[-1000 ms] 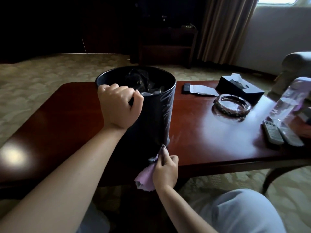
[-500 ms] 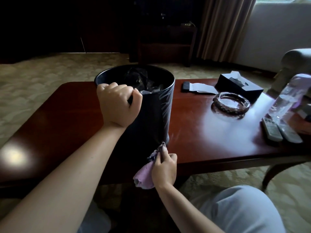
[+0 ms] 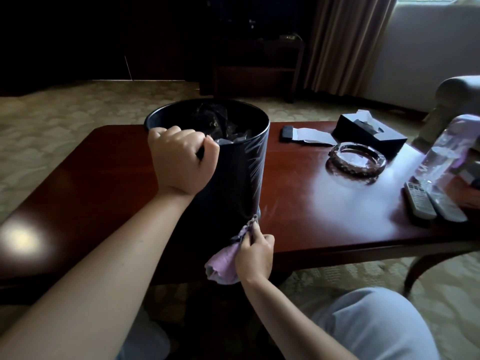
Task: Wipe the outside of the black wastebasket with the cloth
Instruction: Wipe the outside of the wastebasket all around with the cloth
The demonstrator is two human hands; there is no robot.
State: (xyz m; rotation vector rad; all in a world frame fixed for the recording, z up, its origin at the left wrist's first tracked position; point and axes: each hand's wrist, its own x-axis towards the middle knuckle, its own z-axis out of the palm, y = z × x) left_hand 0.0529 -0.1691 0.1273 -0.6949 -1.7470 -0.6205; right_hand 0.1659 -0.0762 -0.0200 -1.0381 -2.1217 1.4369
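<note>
The black wastebasket [image 3: 233,178] stands upright on the dark red table [image 3: 324,203], with crumpled plastic inside. My left hand [image 3: 181,162] is clenched over its near rim. My right hand [image 3: 255,252] grips a lilac cloth [image 3: 224,261] and presses its bunched tip against the lower right side of the basket, close to the base. Most of the cloth hangs below my hand, past the table's front edge.
To the right on the table lie a glass ashtray [image 3: 357,158], a black tissue box [image 3: 368,133], two remotes [image 3: 433,203], a clear bottle [image 3: 446,157] and a small dark item with papers [image 3: 306,135]. An armchair [image 3: 457,100] stands at far right.
My right hand with the cloth has stayed low on the basket's right side, shifting only slightly. My left hand keeps the same grip on the rim.
</note>
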